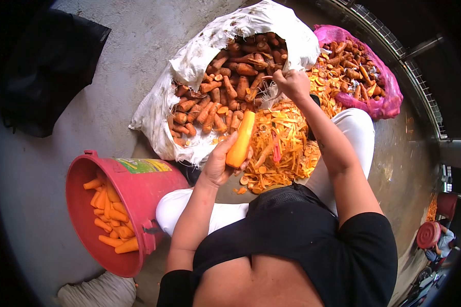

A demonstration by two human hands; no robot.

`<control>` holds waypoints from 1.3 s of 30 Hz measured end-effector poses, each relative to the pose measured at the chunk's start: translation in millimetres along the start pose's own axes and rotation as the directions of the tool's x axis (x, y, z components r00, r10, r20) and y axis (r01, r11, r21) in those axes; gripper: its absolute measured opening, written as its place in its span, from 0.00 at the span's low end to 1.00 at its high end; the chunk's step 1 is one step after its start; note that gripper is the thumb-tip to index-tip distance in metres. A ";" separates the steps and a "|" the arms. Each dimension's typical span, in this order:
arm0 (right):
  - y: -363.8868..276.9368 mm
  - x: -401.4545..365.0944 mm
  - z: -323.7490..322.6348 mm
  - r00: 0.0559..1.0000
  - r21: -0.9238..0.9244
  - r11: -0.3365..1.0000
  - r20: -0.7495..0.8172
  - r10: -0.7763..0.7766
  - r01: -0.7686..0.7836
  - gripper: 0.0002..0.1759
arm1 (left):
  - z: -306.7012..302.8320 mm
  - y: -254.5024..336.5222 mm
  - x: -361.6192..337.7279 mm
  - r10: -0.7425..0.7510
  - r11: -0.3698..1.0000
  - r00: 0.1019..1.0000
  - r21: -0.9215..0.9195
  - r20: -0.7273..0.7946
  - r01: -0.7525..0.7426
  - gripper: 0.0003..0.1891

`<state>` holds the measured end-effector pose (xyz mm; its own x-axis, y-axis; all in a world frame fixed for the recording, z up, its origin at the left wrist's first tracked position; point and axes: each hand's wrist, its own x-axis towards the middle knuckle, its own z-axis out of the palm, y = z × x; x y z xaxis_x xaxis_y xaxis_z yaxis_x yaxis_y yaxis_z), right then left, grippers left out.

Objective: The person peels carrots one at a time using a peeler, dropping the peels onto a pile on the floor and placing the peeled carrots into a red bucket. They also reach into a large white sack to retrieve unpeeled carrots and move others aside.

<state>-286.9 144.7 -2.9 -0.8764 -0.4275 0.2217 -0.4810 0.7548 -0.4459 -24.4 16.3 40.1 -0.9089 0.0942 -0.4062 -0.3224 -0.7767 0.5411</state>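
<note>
In my left hand (219, 162) lies a peeled orange carrot (242, 139), gripped near its lower end and tilted upward. My right hand (293, 84) is closed by the mouth of a white sack (156, 110). What its fingers hold, if anything, cannot be made out. Inside the sack are many unpeeled, dirt-marked carrots (229, 88). Between my legs, below both hands, spreads a heap of carrot peels and slices (287, 135). A small pinkish-red object (276, 149) sticks out of that heap.
On the left a tipped red bucket (156, 181) holds several peeled carrots (112, 210). A pink sack (389, 97) of carrots is at the upper right. Black plastic (51, 71) and a pale sack (100, 291) lie on the floor. Another person (444, 240) is far right near a red tub (428, 235).
</note>
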 end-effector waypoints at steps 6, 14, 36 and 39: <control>-62.4 -47.1 -21.4 0.956 0.213 0.958 0.180 -0.233 0.194 0.21 | -18.1 -2.4 16.2 -0.040 0.971 0.994 -0.237 -0.104 0.015 0.23; -99.2 -89.3 -17.2 0.758 0.297 0.707 -0.107 -0.643 0.642 0.16 | -14.3 -13.3 25.7 -0.052 0.957 0.929 -0.283 -0.368 -0.058 0.21; -11.9 -17.3 7.6 0.992 -0.028 0.999 0.127 -0.018 0.021 0.24 | -11.7 0.9 3.6 -0.026 0.999 0.998 -0.041 0.066 0.028 0.23; -56.8 -40.3 -11.1 0.972 0.112 0.991 0.218 -0.091 0.068 0.23 | -16.0 -3.8 17.0 -0.004 0.997 0.990 -0.076 -0.144 -0.007 0.22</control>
<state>-224.5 124.6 23.1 -0.8026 -0.5927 0.0672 -0.5338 0.6635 -0.5243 -34.4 10.9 19.4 -0.8600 0.0065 -0.5103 -0.2947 -0.8226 0.4862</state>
